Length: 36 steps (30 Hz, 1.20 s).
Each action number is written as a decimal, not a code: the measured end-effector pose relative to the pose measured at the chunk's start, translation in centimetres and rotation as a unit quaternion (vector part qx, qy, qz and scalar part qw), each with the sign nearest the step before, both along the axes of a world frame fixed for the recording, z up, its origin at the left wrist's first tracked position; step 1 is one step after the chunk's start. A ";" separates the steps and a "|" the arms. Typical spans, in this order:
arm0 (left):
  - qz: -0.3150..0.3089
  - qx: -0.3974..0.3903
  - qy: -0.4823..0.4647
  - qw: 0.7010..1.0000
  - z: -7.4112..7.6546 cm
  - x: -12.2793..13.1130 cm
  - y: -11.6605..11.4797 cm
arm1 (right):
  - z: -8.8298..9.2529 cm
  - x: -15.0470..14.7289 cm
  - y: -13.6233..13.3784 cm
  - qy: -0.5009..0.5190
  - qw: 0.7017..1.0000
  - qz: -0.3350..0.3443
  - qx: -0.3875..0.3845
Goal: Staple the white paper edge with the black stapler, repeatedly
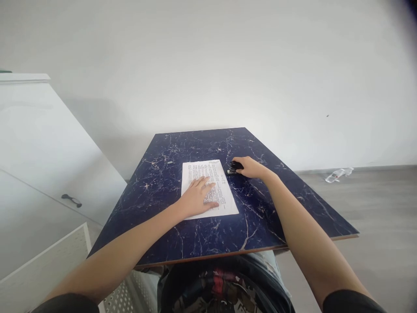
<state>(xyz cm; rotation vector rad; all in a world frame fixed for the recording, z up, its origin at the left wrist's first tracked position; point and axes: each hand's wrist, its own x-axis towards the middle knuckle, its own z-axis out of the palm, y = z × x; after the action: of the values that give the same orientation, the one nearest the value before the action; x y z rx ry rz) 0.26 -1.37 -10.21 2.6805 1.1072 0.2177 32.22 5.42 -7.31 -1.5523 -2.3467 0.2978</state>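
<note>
Your left hand lies spread on the printed sheet, clasping nothing; right of it, your right hand grasps a small black object just beside the sheet. You seem to be steadying the sheet; the next move calls for a firm palm

We see a smooth, marble-look counter, matt paper, a black plastic-looking object, glossy clear plastic and a smooth, matt wall
</note>
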 end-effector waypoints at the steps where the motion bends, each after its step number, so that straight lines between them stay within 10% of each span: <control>1: -0.003 -0.010 0.006 1.000 0.0 0.2 -0.2 | 0.0 -0.1 0.0 -0.001 1.000 0.004 0.001; 14: -0.065 -0.041 0.013 0.997 -0.5 0.8 -2.9 | 0.4 -0.7 -0.3 -0.009 1.000 0.014 -0.007; 36: 0.009 -0.037 -0.024 0.999 -0.1 0.9 -3.0 | 0.7 -2.6 -1.0 0.002 0.999 0.048 -0.005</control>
<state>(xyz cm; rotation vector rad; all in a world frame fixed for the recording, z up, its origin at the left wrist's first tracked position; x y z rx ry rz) 1.15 -4.33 -10.34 2.5874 1.1030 0.2390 29.57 4.42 -6.63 -1.4447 -2.4247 0.3348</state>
